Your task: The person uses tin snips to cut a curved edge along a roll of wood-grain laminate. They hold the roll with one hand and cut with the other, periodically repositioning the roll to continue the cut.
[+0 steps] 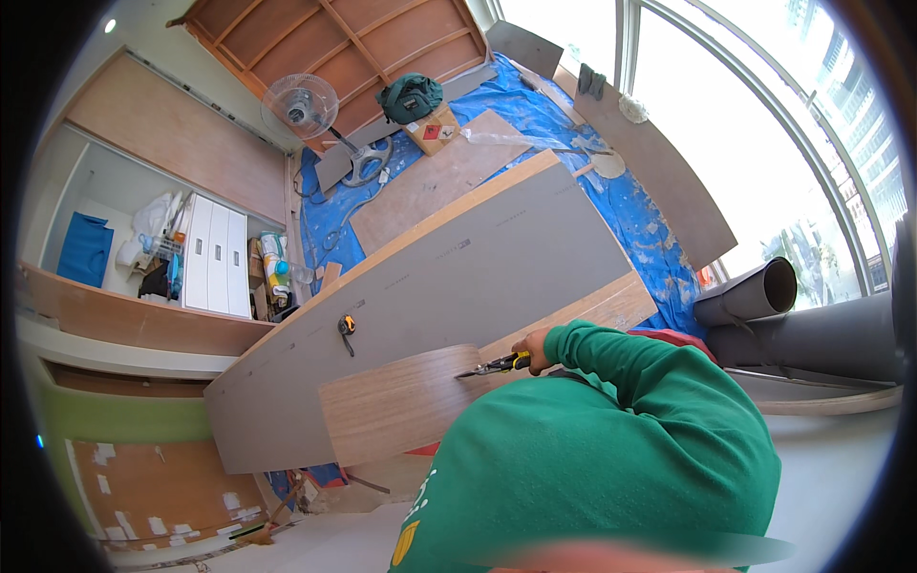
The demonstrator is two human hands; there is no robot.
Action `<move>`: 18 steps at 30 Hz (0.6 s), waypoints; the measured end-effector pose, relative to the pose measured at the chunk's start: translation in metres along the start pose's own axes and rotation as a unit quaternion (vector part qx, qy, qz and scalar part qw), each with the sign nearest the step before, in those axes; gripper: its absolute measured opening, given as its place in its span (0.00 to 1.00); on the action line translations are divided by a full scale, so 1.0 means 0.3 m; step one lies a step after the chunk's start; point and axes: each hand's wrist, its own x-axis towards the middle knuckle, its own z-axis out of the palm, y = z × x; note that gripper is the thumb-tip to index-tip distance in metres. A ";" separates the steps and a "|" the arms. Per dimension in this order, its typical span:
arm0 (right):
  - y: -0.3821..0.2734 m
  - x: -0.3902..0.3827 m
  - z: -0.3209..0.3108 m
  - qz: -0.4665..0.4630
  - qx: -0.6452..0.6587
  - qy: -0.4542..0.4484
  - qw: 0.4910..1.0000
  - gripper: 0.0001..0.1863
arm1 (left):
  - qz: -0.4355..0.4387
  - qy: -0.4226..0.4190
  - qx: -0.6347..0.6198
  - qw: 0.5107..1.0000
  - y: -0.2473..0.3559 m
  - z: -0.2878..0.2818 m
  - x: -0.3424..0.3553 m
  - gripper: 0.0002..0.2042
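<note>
A yellow-handled utility knife [499, 364] sits just right of the frame's centre, gripped in the right hand [533, 350], whose fingers are curled tight round the handle. Its long axis runs nearly level across the picture, dipping slightly to the left, with the blade tip pointing left and meeting the right edge of a curled sheet of wood veneer [406, 401]. The hand lies immediately to the right of the knife; the green sleeve [621, 372] runs from it toward the lower right. The left hand is hidden behind the green-clad shoulder, so I cannot tell what it is doing.

The veneer rests on a long grey board [458, 277] that slants from the lower left up toward the upper centre. A small yellow and black tape measure [347, 326] lies on that board, left of the knife and well apart from it. Beyond, a blue tarp [630, 210] covers the floor, and a white fan [301, 105] stands in the upper left.
</note>
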 end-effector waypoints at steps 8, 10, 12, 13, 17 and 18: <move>0.014 0.003 0.013 -0.002 0.009 0.006 1.000 0.37 | 0.018 -0.030 0.009 0.999 0.043 0.003 -0.024 0.24; 0.022 0.009 0.021 -0.005 0.008 0.012 1.000 0.37 | 0.023 -0.036 0.011 0.999 0.057 0.003 -0.031 0.23; 0.031 0.016 0.030 -0.006 0.006 0.016 1.000 0.38 | 0.029 -0.043 0.011 0.999 0.072 0.002 -0.038 0.23; 0.035 0.020 0.035 -0.012 0.010 0.021 1.000 0.38 | 0.032 -0.047 0.013 0.998 0.080 0.001 -0.043 0.23; 0.043 0.029 0.045 -0.015 0.007 0.026 1.000 0.39 | 0.045 -0.064 0.018 0.997 0.116 -0.001 -0.060 0.23; 0.044 0.029 0.045 -0.011 0.002 0.024 1.000 0.39 | 0.048 -0.068 0.018 0.996 0.125 -0.002 -0.067 0.22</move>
